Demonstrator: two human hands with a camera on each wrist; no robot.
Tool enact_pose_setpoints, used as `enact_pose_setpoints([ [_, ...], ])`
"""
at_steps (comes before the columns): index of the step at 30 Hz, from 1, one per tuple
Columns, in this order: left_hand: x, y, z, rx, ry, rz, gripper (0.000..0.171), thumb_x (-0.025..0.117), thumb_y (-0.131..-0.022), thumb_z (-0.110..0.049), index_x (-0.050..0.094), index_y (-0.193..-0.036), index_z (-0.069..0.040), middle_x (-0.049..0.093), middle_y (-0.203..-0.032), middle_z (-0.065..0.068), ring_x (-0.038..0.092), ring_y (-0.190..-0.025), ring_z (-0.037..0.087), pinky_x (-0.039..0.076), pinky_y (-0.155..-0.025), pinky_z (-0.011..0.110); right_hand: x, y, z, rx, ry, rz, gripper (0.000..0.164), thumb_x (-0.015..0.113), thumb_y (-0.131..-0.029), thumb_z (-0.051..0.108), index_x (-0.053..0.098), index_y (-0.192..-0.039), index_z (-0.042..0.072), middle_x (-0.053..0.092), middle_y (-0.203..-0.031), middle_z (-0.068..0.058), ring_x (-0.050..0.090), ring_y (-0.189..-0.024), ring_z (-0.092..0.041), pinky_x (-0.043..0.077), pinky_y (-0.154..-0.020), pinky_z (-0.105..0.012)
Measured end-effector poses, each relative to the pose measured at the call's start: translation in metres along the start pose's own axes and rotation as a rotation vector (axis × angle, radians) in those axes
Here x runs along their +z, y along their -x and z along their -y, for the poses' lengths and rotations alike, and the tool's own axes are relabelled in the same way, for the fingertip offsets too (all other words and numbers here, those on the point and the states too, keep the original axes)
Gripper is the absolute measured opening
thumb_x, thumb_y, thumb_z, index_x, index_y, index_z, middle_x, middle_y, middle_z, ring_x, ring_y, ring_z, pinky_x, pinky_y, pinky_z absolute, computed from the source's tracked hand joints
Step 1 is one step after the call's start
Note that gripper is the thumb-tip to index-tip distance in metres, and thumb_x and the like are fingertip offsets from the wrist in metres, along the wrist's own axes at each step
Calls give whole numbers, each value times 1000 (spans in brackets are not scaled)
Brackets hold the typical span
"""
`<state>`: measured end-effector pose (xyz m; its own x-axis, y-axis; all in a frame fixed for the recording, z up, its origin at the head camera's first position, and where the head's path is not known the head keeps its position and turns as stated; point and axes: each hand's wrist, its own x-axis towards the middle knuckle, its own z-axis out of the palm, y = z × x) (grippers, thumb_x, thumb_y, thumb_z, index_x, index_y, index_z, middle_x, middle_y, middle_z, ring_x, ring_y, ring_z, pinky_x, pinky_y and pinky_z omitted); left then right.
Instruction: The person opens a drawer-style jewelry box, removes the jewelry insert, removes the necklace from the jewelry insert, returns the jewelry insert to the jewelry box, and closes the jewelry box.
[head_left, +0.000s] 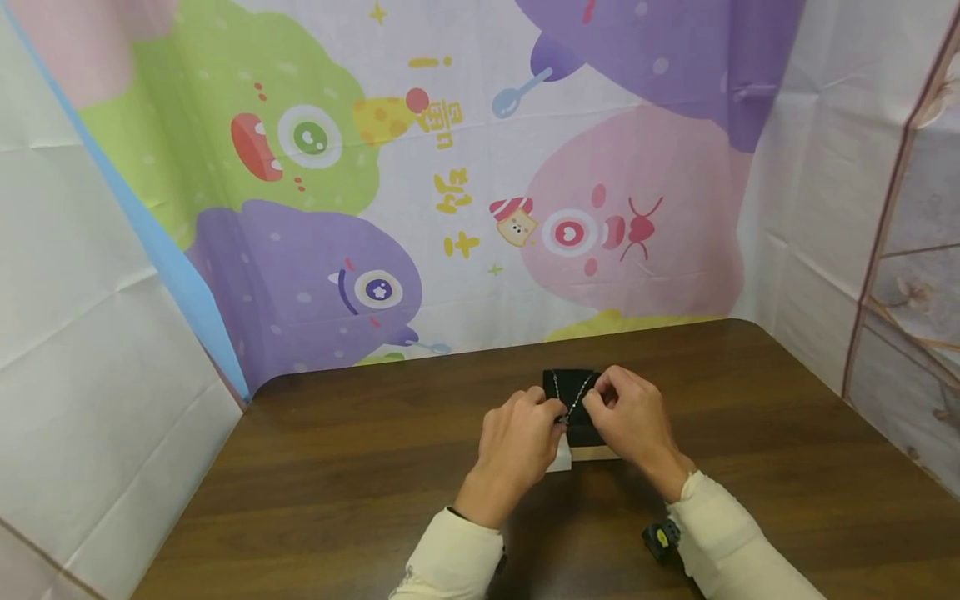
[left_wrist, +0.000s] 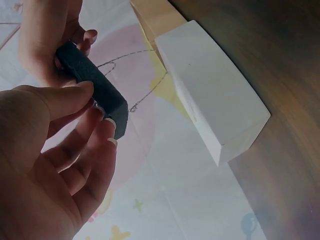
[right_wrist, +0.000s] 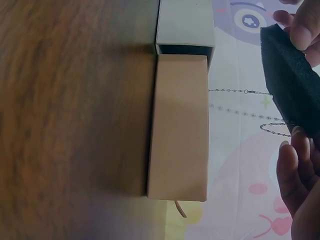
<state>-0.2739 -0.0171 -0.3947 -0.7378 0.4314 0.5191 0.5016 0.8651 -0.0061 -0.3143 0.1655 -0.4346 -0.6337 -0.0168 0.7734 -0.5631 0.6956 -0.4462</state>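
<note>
A dark foam pad is raised above a small kraft-brown box and held by both hands. My left hand pinches one end, thumb on one face and fingers on the other. At the opposite end my right hand grips the pad with bent fingers. A thin silver chain necklace runs between the box and the pad, with a small loop hanging loose. In the head view the chain makes a V over black material. Part of the pad is hidden behind the fingers.
A white box sleeve covers one end of the kraft box on the dark wooden table. A small black device is by the right cuff. Behind the table hangs a cartoon-printed cloth, with pale sheets at both sides.
</note>
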Motion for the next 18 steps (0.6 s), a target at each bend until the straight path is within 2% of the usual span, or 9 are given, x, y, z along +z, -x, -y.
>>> enact_pose_setpoints([
  [5,3,-1,-1,16,7,-19,1,78,-89,-24,79,-88,-25,58,-76,-8,56,-65,10,42,-45,26,1,1,-2,-19,-7,-10,17,67,-80,5,56,-71,15,51,-66,5,47,-57,-9,42,-53,-31],
  [18,6,0,-2,2,38,-93,8,73,-91,-24,77,-85,-21,59,-77,-7,61,-59,9,42,-44,25,1,1,-1,-28,-20,-5,17,66,-80,6,56,-72,17,50,-67,6,47,-57,-10,41,-53,-31],
])
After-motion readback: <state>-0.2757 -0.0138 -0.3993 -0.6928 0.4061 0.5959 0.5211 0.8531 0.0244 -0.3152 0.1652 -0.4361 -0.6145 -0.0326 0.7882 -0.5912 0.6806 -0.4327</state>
